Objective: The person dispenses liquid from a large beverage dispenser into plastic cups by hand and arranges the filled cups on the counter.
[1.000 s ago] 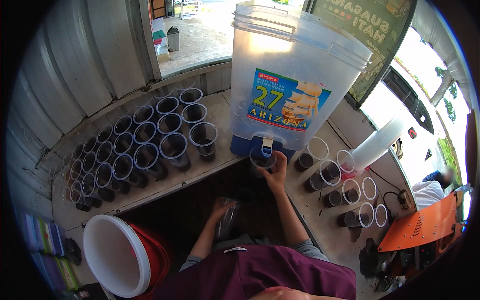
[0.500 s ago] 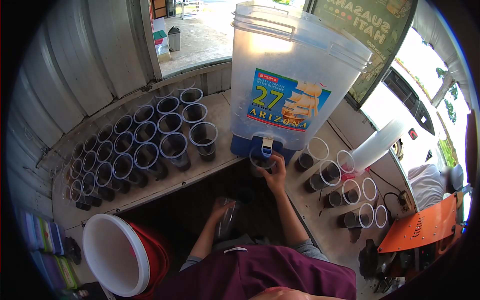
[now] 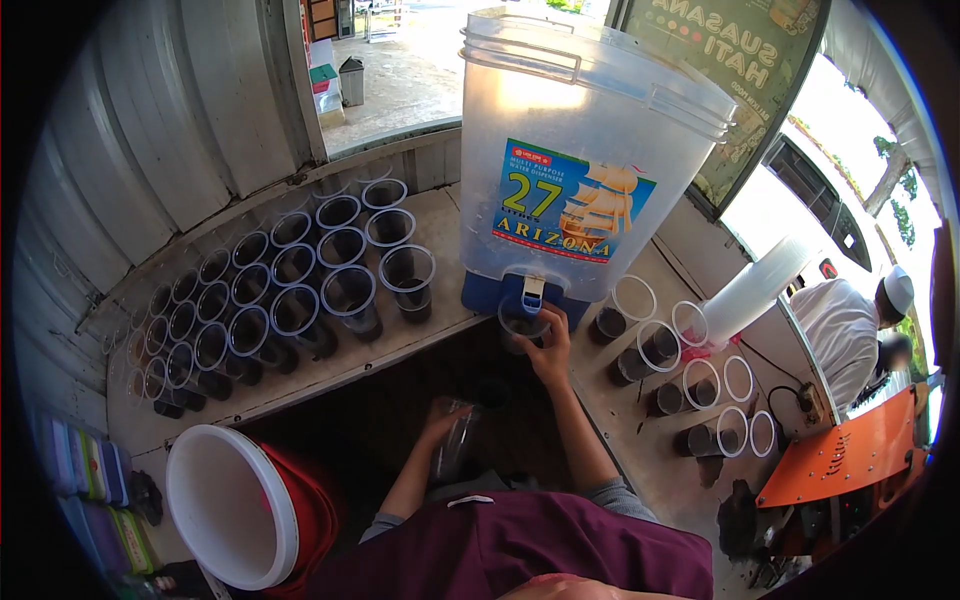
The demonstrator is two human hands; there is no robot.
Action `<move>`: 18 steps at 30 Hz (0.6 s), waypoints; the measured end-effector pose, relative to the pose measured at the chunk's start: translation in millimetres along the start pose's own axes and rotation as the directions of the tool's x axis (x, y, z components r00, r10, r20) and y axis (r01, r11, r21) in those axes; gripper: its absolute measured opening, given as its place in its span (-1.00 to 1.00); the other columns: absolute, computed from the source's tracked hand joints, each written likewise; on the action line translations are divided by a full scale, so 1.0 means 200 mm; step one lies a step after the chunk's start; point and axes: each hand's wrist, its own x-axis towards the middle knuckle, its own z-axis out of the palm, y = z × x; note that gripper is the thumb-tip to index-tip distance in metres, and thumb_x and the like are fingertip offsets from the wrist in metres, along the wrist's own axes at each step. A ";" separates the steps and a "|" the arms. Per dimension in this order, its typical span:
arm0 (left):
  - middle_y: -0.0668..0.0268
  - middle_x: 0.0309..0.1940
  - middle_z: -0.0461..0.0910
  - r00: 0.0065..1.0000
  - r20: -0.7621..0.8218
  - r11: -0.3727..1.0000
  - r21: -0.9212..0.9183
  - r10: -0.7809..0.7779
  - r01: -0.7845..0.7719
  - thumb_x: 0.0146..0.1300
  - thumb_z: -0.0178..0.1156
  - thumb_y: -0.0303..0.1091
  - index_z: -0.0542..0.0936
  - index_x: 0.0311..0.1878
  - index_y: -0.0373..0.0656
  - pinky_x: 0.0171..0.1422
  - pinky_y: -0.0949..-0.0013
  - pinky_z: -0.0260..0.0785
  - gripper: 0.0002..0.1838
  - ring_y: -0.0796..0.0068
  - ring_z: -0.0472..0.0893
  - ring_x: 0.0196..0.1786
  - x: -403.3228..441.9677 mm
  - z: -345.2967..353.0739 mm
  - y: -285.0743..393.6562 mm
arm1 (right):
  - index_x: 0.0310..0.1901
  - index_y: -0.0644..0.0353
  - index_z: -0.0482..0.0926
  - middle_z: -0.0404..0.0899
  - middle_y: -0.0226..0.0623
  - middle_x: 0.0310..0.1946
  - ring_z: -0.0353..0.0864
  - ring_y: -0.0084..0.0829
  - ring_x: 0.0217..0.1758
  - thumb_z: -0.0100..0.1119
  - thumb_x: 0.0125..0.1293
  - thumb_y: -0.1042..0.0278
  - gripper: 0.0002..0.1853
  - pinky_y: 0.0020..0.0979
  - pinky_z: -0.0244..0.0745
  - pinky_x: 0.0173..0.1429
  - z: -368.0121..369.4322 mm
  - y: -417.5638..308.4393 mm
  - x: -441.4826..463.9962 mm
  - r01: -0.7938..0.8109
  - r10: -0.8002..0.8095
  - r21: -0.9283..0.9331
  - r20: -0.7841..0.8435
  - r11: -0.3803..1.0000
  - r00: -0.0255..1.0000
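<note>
My right hand (image 3: 546, 352) is wrapped round a clear plastic cup (image 3: 514, 335), which sits directly beneath the tap (image 3: 532, 290) of a large translucent water dispenser (image 3: 590, 130) with a blue base. Some dark liquid seems to be in that cup, though its level is hard to see. Lower down, in front of my body, my left hand (image 3: 436, 428) grips another clear plastic cup (image 3: 457, 440), tilted and apparently without dark liquid. Rows of cups with dark drink (image 3: 350, 290) stand on the counter to the left.
More part-filled cups (image 3: 700, 390) stand on the right counter (image 3: 630, 430), beside a long stack of clear cups (image 3: 760, 290). A red bucket with a white rim (image 3: 290, 500) is at lower left. An orange panel (image 3: 840, 450) juts in at right. A person in white (image 3: 840, 325) is outside.
The person in white outside at right has risen into fuller view. Both my hands keep their cups in nearly the same places; the camera has shifted slightly.
</note>
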 end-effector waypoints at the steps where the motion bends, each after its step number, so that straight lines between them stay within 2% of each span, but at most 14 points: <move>1: 0.10 -0.17 0.49 1.000 -0.002 1.000 0.000 0.001 -0.001 -0.22 0.45 -0.02 0.33 -0.01 -0.33 0.00 0.37 0.37 -0.21 0.34 0.52 -0.10 0.00 0.00 -0.01 | -0.07 0.19 0.40 0.28 -0.25 0.03 0.30 -0.33 0.14 0.37 -0.21 0.62 -0.43 -0.38 0.28 0.17 -0.01 0.00 0.00 0.009 -0.007 -0.037 0.035 0.999 0.999; 2: 0.10 -0.17 0.49 0.999 -0.036 0.999 0.035 0.014 -0.013 -0.21 0.45 -0.03 0.33 -0.01 -0.33 -0.01 0.37 0.38 -0.21 0.34 0.52 -0.11 0.00 0.00 -0.02 | -0.04 0.20 0.36 0.23 -0.29 0.07 0.27 -0.39 0.18 0.34 -0.18 0.69 -0.42 -0.41 0.29 0.21 -0.01 0.01 0.00 0.019 -0.013 -0.073 0.070 0.997 0.997; 4: 0.10 -0.17 0.49 0.997 -0.072 0.997 0.070 0.029 -0.024 -0.21 0.45 -0.03 0.33 -0.01 -0.34 -0.02 0.37 0.39 -0.22 0.34 0.52 -0.12 -0.01 0.00 -0.02 | -0.04 0.21 0.36 0.23 -0.29 0.07 0.27 -0.39 0.18 0.34 -0.19 0.69 -0.42 -0.41 0.29 0.21 -0.02 0.01 0.00 0.018 -0.012 -0.080 0.070 0.997 0.997; 6: 0.08 -0.14 0.48 1.000 -0.014 1.000 0.030 0.011 -0.010 -0.21 0.45 -0.03 0.30 0.03 -0.35 -0.01 0.37 0.38 -0.18 0.33 0.52 -0.10 -0.02 0.00 -0.01 | -0.04 0.21 0.36 0.23 -0.29 0.07 0.27 -0.39 0.18 0.34 -0.19 0.69 -0.41 -0.41 0.29 0.21 -0.02 0.00 0.00 0.017 -0.011 -0.086 0.070 0.996 0.998; 9: 0.07 -0.11 0.47 0.999 -0.033 0.999 -0.030 -0.020 0.019 -0.21 0.45 -0.03 0.26 0.07 -0.36 0.01 0.36 0.38 -0.14 0.30 0.51 -0.08 -0.05 0.01 0.01 | -0.04 0.21 0.36 0.23 -0.30 0.07 0.27 -0.39 0.18 0.35 -0.19 0.68 -0.41 -0.41 0.28 0.21 -0.01 0.00 0.00 0.032 -0.027 -0.074 0.069 0.997 0.997; 11: 0.06 -0.10 0.47 0.998 -0.046 0.999 -0.008 -0.035 0.034 -0.21 0.45 -0.03 0.25 0.09 -0.36 0.02 0.35 0.37 -0.12 0.30 0.51 -0.07 -0.07 0.00 0.02 | -0.10 0.18 0.44 0.31 -0.20 0.00 0.33 -0.24 0.10 0.40 -0.24 0.53 -0.45 -0.33 0.26 0.15 0.00 -0.01 0.00 -0.007 0.007 -0.002 0.005 1.000 1.000; 15: 0.05 -0.09 0.47 0.995 -0.091 0.998 0.042 -0.033 0.037 -0.20 0.44 -0.03 0.24 0.10 -0.34 0.02 0.34 0.38 -0.12 0.29 0.51 -0.06 -0.12 0.00 0.05 | -0.11 0.18 0.44 0.30 -0.19 0.00 0.31 -0.24 0.12 0.40 -0.24 0.53 -0.46 -0.33 0.25 0.17 0.00 0.00 0.00 -0.002 0.003 -0.012 0.010 1.000 1.000; 18: 0.05 -0.09 0.47 0.994 -0.087 0.996 0.062 -0.059 0.065 -0.20 0.45 -0.03 0.25 0.09 -0.32 0.00 0.34 0.38 -0.14 0.29 0.51 -0.06 -0.15 0.01 0.07 | -0.02 0.14 0.41 0.29 -0.20 0.01 0.31 -0.25 0.12 0.40 -0.25 0.54 -0.37 -0.33 0.24 0.19 0.00 -0.01 0.01 0.028 -0.027 -0.047 0.020 0.998 0.999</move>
